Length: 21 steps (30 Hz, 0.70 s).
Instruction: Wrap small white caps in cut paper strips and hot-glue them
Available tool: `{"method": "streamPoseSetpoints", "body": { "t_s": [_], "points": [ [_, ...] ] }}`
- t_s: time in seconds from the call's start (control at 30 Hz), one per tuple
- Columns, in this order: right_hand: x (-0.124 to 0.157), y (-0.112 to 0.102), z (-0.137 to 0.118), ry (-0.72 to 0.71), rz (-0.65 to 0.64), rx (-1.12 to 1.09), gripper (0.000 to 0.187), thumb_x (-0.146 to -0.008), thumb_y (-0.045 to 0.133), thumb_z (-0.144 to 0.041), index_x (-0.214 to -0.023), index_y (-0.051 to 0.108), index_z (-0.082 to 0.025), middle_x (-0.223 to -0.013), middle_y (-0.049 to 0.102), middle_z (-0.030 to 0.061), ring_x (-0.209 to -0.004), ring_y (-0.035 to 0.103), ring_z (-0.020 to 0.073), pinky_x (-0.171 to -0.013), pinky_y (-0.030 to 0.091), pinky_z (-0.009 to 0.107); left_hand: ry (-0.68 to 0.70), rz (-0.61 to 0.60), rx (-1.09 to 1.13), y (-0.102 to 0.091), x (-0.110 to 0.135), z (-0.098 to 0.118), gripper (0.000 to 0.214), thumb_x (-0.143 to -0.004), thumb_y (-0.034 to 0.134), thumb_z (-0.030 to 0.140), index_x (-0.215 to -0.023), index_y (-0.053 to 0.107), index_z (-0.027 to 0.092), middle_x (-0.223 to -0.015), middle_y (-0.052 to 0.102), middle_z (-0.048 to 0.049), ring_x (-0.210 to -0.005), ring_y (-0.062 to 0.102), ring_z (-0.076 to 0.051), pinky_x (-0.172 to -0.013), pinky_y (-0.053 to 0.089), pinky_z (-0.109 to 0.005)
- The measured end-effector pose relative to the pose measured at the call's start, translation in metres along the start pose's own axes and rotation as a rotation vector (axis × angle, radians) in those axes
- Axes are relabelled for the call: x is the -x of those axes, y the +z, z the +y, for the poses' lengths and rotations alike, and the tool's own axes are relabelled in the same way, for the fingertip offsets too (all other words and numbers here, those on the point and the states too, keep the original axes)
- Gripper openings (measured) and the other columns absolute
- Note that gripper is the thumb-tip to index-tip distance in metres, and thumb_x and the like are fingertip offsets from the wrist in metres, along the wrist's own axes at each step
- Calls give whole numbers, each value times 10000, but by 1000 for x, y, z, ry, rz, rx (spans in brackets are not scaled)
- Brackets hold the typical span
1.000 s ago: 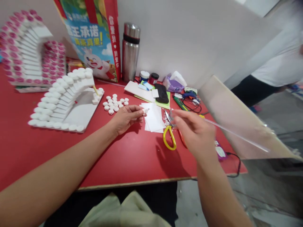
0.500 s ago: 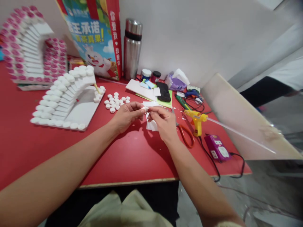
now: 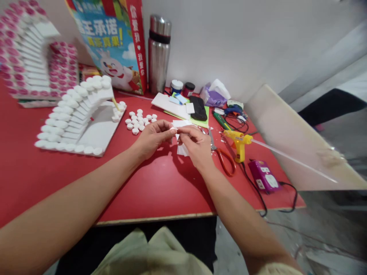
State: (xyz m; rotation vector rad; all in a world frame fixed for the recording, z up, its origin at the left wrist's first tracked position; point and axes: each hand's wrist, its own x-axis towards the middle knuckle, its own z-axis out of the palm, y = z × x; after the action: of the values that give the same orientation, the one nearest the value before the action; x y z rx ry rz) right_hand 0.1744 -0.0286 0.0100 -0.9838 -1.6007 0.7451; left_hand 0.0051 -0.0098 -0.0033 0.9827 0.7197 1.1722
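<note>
My left hand (image 3: 155,140) and my right hand (image 3: 197,147) meet over the middle of the table, fingertips almost together. Between them is a small white piece (image 3: 173,130), largely covered by the fingers. Thumb and forefinger of the left hand pinch it; the curled fingers of the right hand close on its other side. White paper (image 3: 182,150) lies beneath the hands. To the left of them is a loose group of round white pieces (image 3: 134,124). Further left stands a white curved stair model (image 3: 96,130) edged with similar rounds.
A yellow glue gun (image 3: 238,143) with a long clear stick, red-handled pliers (image 3: 227,162) and a purple power adapter (image 3: 263,176) lie to the right. Behind stand a steel flask (image 3: 159,57), a printed bag (image 3: 111,46) and paint jars (image 3: 176,86). A pink-flowered model (image 3: 17,61) stands at left.
The view has shifted slightly. Both hands stay together at the small white piece, with only a slight change in the fingers; the piece is now more covered.
</note>
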Motion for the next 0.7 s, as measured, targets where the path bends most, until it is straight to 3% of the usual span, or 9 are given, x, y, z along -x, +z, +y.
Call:
{"method": "streamPoseSetpoints", "body": {
  "t_s": [0.23, 0.7],
  "points": [
    [1, 0, 6, -97, 20, 59, 245, -872, 604, -94, -916, 801, -233, -839, 720, 6, -785, 668, 145, -741, 540, 306, -33, 18, -18, 1, 0, 0, 455, -626, 988, 428, -781, 655, 159, -623, 654, 10, -518, 587, -103, -473, 440, -210],
    [3, -2, 9, -252, -13, 214, 244, -910, 588, -82, -934, 786, -223, -916, 720, 31, -857, 674, 157, -749, 540, 301, -48, 12, -57, -4, 0, -4, 439, -644, 977, 431, -781, 664, 155, -611, 649, 8, -508, 588, -106, -486, 458, -223]
  ]
}}
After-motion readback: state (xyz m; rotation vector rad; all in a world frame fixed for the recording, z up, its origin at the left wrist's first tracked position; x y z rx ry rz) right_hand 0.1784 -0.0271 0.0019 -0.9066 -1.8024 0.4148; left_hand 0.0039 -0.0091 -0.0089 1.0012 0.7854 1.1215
